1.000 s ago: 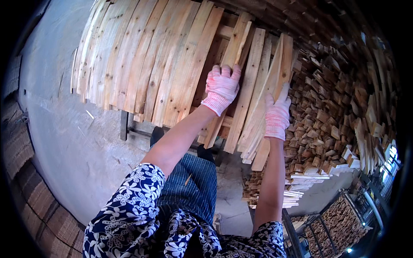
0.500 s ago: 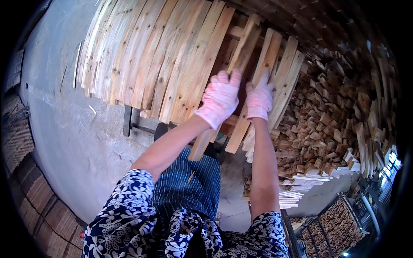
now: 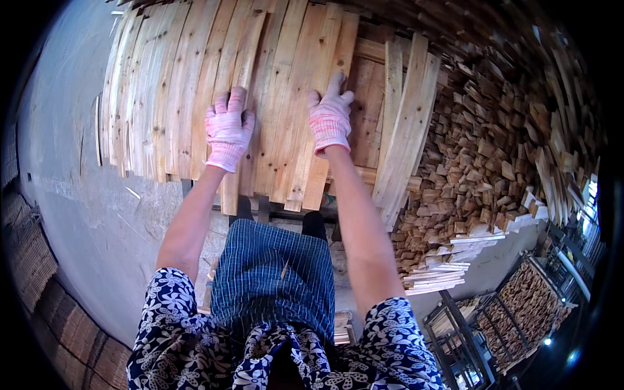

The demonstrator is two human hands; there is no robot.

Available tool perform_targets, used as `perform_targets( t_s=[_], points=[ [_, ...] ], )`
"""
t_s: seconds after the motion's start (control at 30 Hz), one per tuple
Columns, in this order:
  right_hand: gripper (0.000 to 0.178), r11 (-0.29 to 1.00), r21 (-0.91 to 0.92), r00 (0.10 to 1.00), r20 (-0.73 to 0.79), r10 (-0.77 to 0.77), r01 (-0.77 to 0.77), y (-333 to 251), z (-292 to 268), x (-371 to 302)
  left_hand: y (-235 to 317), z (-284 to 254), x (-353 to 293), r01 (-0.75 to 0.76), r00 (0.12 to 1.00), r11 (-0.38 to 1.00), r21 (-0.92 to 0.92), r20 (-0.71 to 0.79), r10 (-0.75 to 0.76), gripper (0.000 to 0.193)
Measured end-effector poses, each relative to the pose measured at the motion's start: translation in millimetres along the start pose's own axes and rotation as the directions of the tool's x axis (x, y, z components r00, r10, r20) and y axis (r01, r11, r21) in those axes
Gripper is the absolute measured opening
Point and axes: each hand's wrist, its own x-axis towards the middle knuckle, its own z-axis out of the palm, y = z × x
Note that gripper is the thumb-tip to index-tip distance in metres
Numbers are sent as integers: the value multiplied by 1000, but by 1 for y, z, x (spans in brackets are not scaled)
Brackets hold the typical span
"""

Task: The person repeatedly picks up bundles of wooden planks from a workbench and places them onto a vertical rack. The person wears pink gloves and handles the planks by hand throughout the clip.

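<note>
Brown stacks (image 3: 68,318) beside grey floor (image 3: 71,175)

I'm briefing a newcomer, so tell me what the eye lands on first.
The row of pale wooden planks across the upper middle strikes first, the left grip and right grip on it in pink-and-white knit gloves. Next comes the big stack of cut wood on the right, its many ends showing. Below, navy floral sleeves stand out.

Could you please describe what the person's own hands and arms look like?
The left hand and right hand each wear a mottled pink-and-white knitted glove with a cuff at the wrist. The forearms are bare below dark-blue sleeves with a white flower print.
</note>
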Motion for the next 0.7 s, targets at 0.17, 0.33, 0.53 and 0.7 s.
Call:
perform_targets(
  t_s=[0.17, 0.33, 0.53, 0.7],
  points=[
    [77, 916, -392, 993, -50, -108, 80, 36, -82, 9, 66, -35, -5, 103, 994, 970, -221, 56, -93, 65],
    [84, 991, -47, 977, -185, 111, -122, 199, -94, 39, 195, -24, -24, 107, 984, 704, -702, 176, 26, 66],
    [89, 893, 412, 983, -64, -172, 183, 232, -102, 52, 276, 81, 4, 603, 758, 525, -600, 637, -142, 91],
    [93, 973, 206, 993, 28, -115, 107, 252, -143, 66, 292, 72, 25, 766, 584, 365, -528, 810, -54, 86]
  ],
)
